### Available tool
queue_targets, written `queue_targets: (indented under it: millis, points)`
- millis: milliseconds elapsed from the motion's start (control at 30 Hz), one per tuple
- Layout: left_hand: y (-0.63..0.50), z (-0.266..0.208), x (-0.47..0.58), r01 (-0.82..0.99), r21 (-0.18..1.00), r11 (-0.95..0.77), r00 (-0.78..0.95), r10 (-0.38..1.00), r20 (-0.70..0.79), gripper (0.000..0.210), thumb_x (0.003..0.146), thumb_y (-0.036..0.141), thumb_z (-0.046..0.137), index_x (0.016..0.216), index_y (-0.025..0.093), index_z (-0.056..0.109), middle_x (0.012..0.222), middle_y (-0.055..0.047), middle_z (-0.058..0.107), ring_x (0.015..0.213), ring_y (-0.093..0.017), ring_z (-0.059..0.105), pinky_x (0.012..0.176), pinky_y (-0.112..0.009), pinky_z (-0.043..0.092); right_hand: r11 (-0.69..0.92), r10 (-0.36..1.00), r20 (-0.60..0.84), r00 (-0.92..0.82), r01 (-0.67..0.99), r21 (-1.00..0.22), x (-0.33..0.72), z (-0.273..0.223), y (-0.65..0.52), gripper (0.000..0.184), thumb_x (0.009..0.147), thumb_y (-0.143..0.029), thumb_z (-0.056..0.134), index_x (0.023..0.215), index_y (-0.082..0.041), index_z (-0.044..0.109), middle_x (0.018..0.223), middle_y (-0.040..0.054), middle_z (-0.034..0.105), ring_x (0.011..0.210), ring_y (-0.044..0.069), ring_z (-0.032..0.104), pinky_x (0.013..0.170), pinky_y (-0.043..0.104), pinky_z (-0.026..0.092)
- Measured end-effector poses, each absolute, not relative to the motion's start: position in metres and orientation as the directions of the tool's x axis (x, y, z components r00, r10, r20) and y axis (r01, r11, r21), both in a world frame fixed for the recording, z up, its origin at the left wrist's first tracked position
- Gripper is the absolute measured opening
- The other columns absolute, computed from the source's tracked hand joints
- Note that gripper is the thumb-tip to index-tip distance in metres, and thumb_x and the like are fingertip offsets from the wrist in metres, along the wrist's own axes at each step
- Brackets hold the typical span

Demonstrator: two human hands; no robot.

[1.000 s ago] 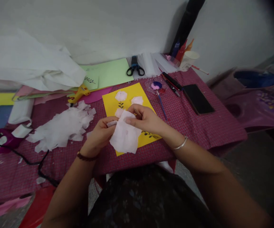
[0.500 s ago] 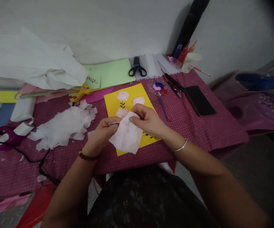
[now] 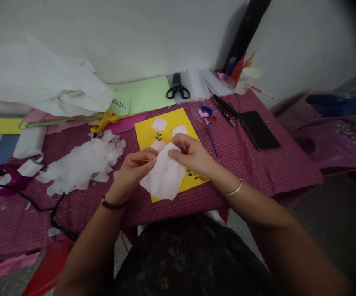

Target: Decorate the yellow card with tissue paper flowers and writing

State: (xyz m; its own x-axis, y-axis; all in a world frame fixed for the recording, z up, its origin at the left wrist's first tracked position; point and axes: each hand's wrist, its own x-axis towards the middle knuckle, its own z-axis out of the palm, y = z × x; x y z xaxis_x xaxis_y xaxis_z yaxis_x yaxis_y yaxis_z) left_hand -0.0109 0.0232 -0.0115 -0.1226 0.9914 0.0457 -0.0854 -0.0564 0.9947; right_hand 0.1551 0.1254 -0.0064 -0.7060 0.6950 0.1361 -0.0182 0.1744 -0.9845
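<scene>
Only a little has moved since half a second ago: the paper (image 3: 164, 176) has turned a bit, so its low edge looks rounder, and the left hand (image 3: 136, 164) has shifted just slightly. Far to the left, a heap of thin white bits (image 3: 82, 166) lies on the red cloth (image 3: 242, 168), with a yellow glue gun (image 3: 105, 122) at its back edge. Next comes the left hand, its thumb and finger pinched together on a thin side edge — it looks like part of the paper.

The paper is held up between the two hands, over the yellow card (image 3: 168, 133), and hides some of it. It looks very light, soft and floppy, not slippery, and easy to rip. A gentle pinch near the top edge should be best, leaving the wide part free. The narrow top points away, toward the wall (image 3: 140, 45), and the wide loose end hangs toward the near edge of the cloth. Its long way runs from the top, a bit right, to the bottom, a bit left.

To the right, the right hand (image 3: 193, 152) is clamped on the paper — thumb on the front near the top, fingers behind. Past that lie a blue brush (image 3: 211, 137) and a dark phone (image 3: 259, 130).
</scene>
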Motion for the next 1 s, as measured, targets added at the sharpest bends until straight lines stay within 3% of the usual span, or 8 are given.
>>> queue_targets:
  millis: [133, 267, 433, 533, 600, 800, 933, 1000]
  points:
    - [0.023, -0.006, -0.009, -0.021, 0.994, -0.106, -0.164, 0.981, 0.101, 0.006, 0.075, 0.025, 0.072, 0.072, 0.021, 0.072, 0.083, -0.003, 0.064, 0.077, -0.013, 0.057, 0.066, -0.024, 0.045, 0.157, 0.675, 0.133, -0.726, -0.035, -0.987, 0.158, -0.004, 0.126, 0.013, 0.077, -0.017, 0.057, 0.084, -0.021, 0.047, 0.077, -0.0040, 0.047, 0.057, 0.008, 0.037, 0.051, 0.025, 0.031]
    - [0.023, -0.003, -0.006, 0.160, 0.977, -0.144, -0.141, 0.976, 0.167, 0.010, 0.077, 0.022, 0.067, 0.069, 0.018, 0.069, 0.079, -0.003, 0.064, 0.078, -0.015, 0.057, 0.070, -0.027, 0.045, 0.195, 0.608, 0.132, -0.783, -0.013, -0.981, 0.161, 0.001, 0.123, 0.026, 0.075, -0.016, 0.059, 0.100, -0.021, 0.053, 0.084, -0.0035, 0.052, 0.053, 0.006, 0.033, 0.049, 0.024, 0.028]
    - [0.022, -0.005, -0.001, 0.104, 0.992, -0.071, -0.160, 0.983, 0.087, 0.007, 0.079, 0.026, 0.067, 0.080, 0.019, 0.068, 0.080, -0.003, 0.066, 0.072, -0.013, 0.057, 0.064, -0.024, 0.045, 0.296, 0.543, 0.131, -0.829, 0.043, -0.954, 0.161, -0.004, 0.123, 0.018, 0.070, -0.009, 0.053, 0.083, -0.020, 0.058, 0.071, -0.0045, 0.050, 0.059, 0.009, 0.042, 0.055, 0.025, 0.032]
    - [0.022, -0.006, -0.003, 0.017, 0.991, -0.131, -0.287, 0.949, 0.130, 0.031, 0.079, 0.029, 0.069, 0.109, 0.023, 0.065, 0.108, -0.006, 0.066, 0.093, -0.017, 0.060, 0.079, -0.027, 0.048, 0.295, 0.585, 0.215, -0.782, -0.042, -0.955, 0.160, -0.008, 0.128, 0.017, 0.065, -0.008, 0.050, 0.075, -0.020, 0.057, 0.078, -0.0013, 0.055, 0.073, 0.012, 0.050, 0.063, 0.028, 0.036]
    - [0.024, -0.007, -0.007, 0.027, 0.972, -0.234, -0.446, 0.867, 0.221, 0.034, 0.081, 0.028, 0.069, 0.114, 0.024, 0.063, 0.117, -0.005, 0.063, 0.106, -0.017, 0.056, 0.091, -0.028, 0.045, 0.264, 0.661, 0.219, -0.718, -0.050, -0.963, 0.160, -0.009, 0.130, 0.015, 0.066, -0.012, 0.050, 0.077, -0.021, 0.056, 0.078, -0.0011, 0.056, 0.073, 0.013, 0.050, 0.063, 0.028, 0.036]
    - [0.025, -0.012, -0.020, 0.016, 0.959, -0.283, -0.595, 0.768, 0.236, 0.013, 0.088, 0.029, 0.059, 0.092, 0.019, 0.067, 0.092, -0.003, 0.063, 0.088, -0.014, 0.056, 0.081, -0.027, 0.044, 0.135, 0.835, 0.100, -0.540, 0.024, -0.991, 0.156, -0.011, 0.133, 0.013, 0.074, -0.029, 0.060, 0.082, -0.022, 0.053, 0.066, -0.0052, 0.045, 0.055, 0.010, 0.036, 0.052, 0.027, 0.028]
    - [0.014, -0.008, -0.016, 0.465, 0.826, -0.317, -0.571, 0.606, 0.554, 0.008, 0.079, 0.016, 0.068, 0.081, 0.022, 0.064, 0.077, 0.002, 0.058, 0.072, -0.011, 0.050, 0.073, -0.027, 0.041, 0.118, 0.869, 0.105, -0.483, -0.004, -0.993, 0.156, -0.013, 0.134, 0.017, 0.077, -0.033, 0.060, 0.082, -0.023, 0.048, 0.067, -0.0054, 0.044, 0.056, 0.010, 0.038, 0.052, 0.026, 0.031]
    - [0.011, -0.007, -0.010, 0.553, 0.763, -0.335, -0.400, 0.697, 0.596, 0.011, 0.078, 0.014, 0.068, 0.073, 0.021, 0.062, 0.067, 0.004, 0.054, 0.063, -0.010, 0.046, 0.065, -0.026, 0.039, 0.197, 0.876, 0.176, -0.449, 0.002, -0.980, 0.157, -0.013, 0.132, 0.015, 0.079, -0.032, 0.059, 0.082, -0.023, 0.047, 0.070, -0.0041, 0.046, 0.059, 0.010, 0.041, 0.054, 0.026, 0.035]
